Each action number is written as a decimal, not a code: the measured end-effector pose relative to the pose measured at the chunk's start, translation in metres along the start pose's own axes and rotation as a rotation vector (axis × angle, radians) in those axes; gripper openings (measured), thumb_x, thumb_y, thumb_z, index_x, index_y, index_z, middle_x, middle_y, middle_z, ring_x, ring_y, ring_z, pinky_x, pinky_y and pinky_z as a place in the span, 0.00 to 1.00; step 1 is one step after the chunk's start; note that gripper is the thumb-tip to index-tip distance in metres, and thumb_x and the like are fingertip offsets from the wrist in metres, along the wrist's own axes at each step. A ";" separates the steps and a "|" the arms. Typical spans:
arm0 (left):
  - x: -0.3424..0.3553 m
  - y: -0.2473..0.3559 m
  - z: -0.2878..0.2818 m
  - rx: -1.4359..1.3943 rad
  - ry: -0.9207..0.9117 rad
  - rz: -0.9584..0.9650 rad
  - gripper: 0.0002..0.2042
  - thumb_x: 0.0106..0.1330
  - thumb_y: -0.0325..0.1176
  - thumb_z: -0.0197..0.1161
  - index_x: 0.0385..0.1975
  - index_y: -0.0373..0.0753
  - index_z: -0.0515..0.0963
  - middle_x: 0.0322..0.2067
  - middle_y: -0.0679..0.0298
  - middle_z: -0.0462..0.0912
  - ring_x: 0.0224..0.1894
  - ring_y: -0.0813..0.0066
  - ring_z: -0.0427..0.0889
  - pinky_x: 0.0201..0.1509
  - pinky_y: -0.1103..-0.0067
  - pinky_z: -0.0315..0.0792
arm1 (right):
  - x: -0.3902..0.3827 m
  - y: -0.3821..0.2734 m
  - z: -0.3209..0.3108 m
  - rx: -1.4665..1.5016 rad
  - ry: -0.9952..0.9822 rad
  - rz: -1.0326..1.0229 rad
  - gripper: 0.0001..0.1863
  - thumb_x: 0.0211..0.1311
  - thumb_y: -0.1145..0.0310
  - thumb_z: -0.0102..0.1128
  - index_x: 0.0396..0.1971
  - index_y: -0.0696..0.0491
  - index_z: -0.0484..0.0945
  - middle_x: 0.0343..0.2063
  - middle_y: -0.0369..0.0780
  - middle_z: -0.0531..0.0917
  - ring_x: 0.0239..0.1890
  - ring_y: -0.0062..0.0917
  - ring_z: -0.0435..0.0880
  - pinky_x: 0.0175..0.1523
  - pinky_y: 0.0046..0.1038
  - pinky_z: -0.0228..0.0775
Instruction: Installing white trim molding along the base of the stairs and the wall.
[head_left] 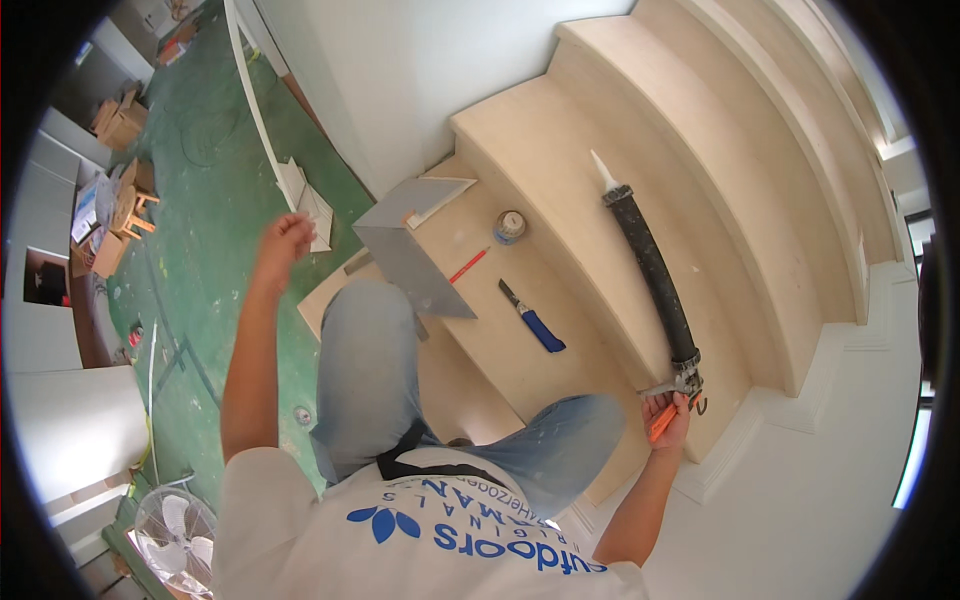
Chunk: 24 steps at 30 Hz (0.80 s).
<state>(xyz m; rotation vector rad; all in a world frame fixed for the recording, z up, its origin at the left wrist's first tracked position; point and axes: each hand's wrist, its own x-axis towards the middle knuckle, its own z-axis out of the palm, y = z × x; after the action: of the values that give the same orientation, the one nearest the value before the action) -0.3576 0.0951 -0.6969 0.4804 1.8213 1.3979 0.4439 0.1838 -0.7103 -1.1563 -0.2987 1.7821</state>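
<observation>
My right hand [672, 418] is closed round the orange handle of a caulking gun [650, 270]. Its long black barrel lies along a beige stair tread, with the white nozzle pointing up the picture, away from me. Out to the left, my left hand [288, 238] is held up over the green floor with its fingers curled together; what they hold, if anything, I cannot make out. On the lower step between my hands lie a blue-handled utility knife [532, 318], a red pencil [469, 266] and a small round jar [510, 227]. Beside them stands a grey angled panel [410, 245].
Curved beige stairs [690, 110] rise to the right beside a white wall [800, 440]. White folded pieces [318, 215] stand on the green floor [215, 130] near my left hand. A fan [175, 530], a wooden stool [130, 212] and cardboard boxes [122, 120] line the left.
</observation>
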 end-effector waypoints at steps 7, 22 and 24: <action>0.052 -0.136 0.022 -0.009 0.093 -0.260 0.21 0.72 0.41 0.64 0.60 0.39 0.73 0.46 0.68 0.81 0.43 0.77 0.81 0.44 0.77 0.75 | -0.020 0.026 0.038 -0.200 0.349 -0.056 0.20 0.74 0.46 0.57 0.50 0.47 0.77 0.36 0.36 0.82 0.36 0.30 0.82 0.39 0.33 0.78; 0.132 -0.159 0.058 -0.321 -0.257 -0.404 0.18 0.76 0.43 0.62 0.58 0.42 0.72 0.49 0.68 0.81 0.48 0.75 0.82 0.56 0.70 0.77 | -0.016 0.057 0.036 -0.412 0.766 -0.380 0.33 0.76 0.38 0.50 0.64 0.50 0.71 0.52 0.37 0.80 0.51 0.29 0.80 0.52 0.33 0.72; 0.128 -0.148 0.060 -0.337 -0.265 -0.398 0.17 0.76 0.43 0.62 0.58 0.43 0.72 0.48 0.69 0.81 0.46 0.76 0.82 0.54 0.71 0.78 | -0.023 0.058 0.032 -0.445 0.773 -0.396 0.34 0.76 0.37 0.49 0.67 0.50 0.70 0.55 0.37 0.79 0.53 0.30 0.79 0.53 0.34 0.72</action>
<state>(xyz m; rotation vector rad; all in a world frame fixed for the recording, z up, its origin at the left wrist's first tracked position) -0.3686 0.1742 -0.8855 0.1109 1.3438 1.2597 0.3870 0.1445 -0.7172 -1.8534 -0.4267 0.8491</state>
